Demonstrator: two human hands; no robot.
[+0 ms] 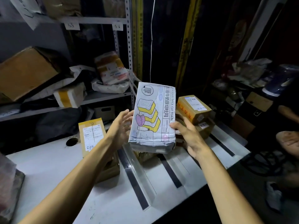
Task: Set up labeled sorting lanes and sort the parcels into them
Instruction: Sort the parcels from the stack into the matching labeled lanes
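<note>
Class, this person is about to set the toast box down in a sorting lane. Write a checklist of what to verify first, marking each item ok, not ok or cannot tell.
1. Firm hold on the toast box: the right hand grips its right edge, thumb on the front. Ok.
2. Second hand supporting: the left hand has its fingers spread beside the box's left edge, and contact is unclear. Cannot tell.
3. Shipping label read: the face in view shows only printed packaging. Cannot tell.
4. Lanes marked: black tape strips lie across the table. Ok.
5. Lane labels in place: none can be made out. Cannot tell.
</note>
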